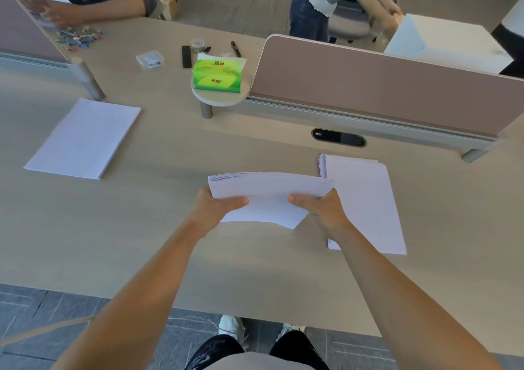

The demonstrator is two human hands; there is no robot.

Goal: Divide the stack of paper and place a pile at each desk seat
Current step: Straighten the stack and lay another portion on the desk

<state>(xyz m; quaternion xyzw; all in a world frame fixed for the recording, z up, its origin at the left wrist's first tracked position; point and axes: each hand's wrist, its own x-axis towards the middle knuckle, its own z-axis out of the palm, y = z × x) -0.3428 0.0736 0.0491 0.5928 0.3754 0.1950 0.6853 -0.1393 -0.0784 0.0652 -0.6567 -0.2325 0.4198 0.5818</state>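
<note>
I hold a white stack of paper (269, 191) above the middle of the beige desk (170, 242), slightly bowed upward. My left hand (217, 206) grips its left edge with the thumb on top. My right hand (320, 206) grips its right edge the same way. A flat paper pile (83, 138) lies on the desk at the far left. Another paper pile (365, 199) lies flat to the right, partly under my right forearm, its sheets slightly fanned at the far left corner.
A pink divider panel (382, 86) runs along the back right with a dark cable port (338, 137) in front. A green tissue pack (217, 75) sits on a small round shelf. Pens, a small box and scattered small pieces lie beyond. Two people are across the desk.
</note>
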